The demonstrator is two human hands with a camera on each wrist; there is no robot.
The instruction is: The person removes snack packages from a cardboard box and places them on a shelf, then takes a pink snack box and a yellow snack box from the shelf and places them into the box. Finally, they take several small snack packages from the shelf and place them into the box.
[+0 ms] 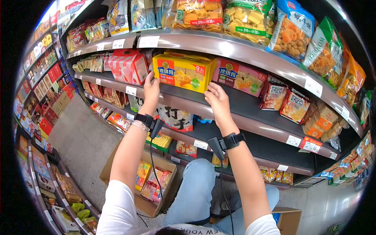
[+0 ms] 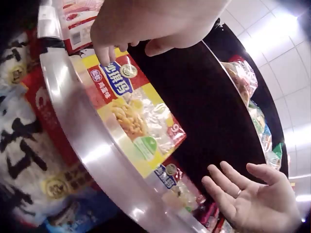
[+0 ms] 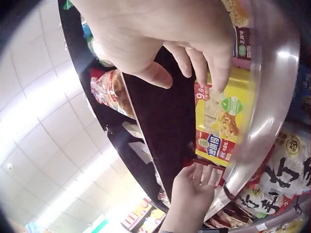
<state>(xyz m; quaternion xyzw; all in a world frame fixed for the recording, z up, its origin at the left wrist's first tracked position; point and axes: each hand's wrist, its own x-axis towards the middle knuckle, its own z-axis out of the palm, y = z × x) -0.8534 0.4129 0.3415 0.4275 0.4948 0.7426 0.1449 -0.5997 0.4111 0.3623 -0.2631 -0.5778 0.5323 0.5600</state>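
Note:
A yellow packet of sachima sweets, with blue lettering and a red 9.9 mark, stands upright on the middle shelf, more yellow packets behind it. My left hand is at its left end, fingertips by the edge. Close to its lower right corner is my right hand, fingers loosely bent. The left wrist view shows the left hand over one end of the yellow packet, with the right hand spread apart from it. In the right wrist view, the right hand's fingers overlap the packet's end.
A pink-and-white box stands left of the yellow packets, a dark pink sachima packet to the right. Bagged snacks fill the shelf above. Below, an opened cardboard box holding packets stands on the floor beside the person's knee.

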